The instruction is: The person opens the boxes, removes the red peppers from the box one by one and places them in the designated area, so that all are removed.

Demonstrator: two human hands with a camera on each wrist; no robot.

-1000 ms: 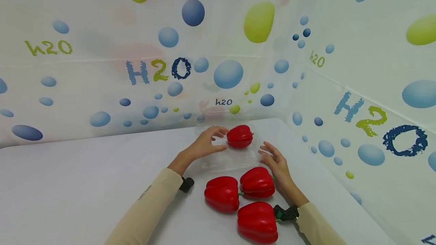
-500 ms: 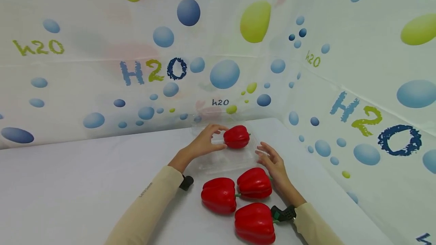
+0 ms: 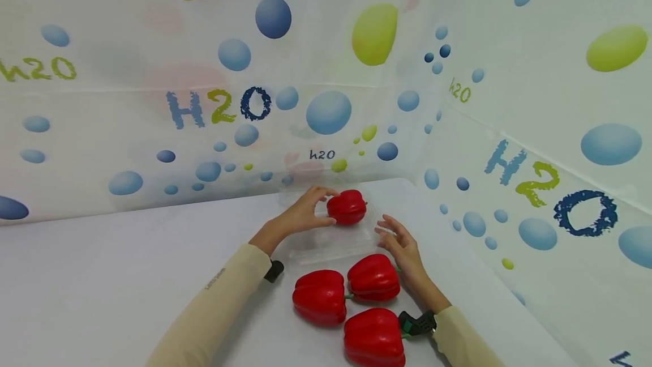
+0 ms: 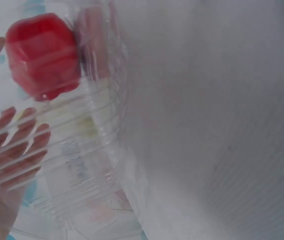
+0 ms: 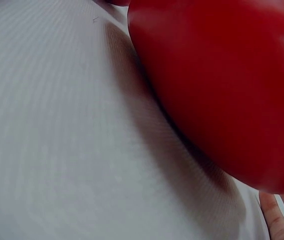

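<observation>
A red bell pepper [image 3: 347,207] lies on its side in a clear plastic container [image 3: 333,242] at the far part of the table. My left hand [image 3: 305,212] is at its left end, fingertips at the upper edge and thumb at the lower edge, curved around it. The far fingers are hidden. On the container's right side my right hand [image 3: 404,248] holds nothing, its fingers loosely bent at the container's edge. The left wrist view shows the pepper [image 4: 43,56] and the right hand [image 4: 9,165] through the ribbed clear plastic.
Nearer to me lie three more red bell peppers: a left one [image 3: 319,298], a right one [image 3: 374,278] and a front one [image 3: 374,337]. The right forearm passes close beside them. A printed sheet [image 3: 229,146] hangs behind the white table [image 3: 127,276].
The view has turned slightly right, so the scene slides left. My left hand has edged right, closer around the far pepper. The right hand, container and peppers stay in place.
</observation>
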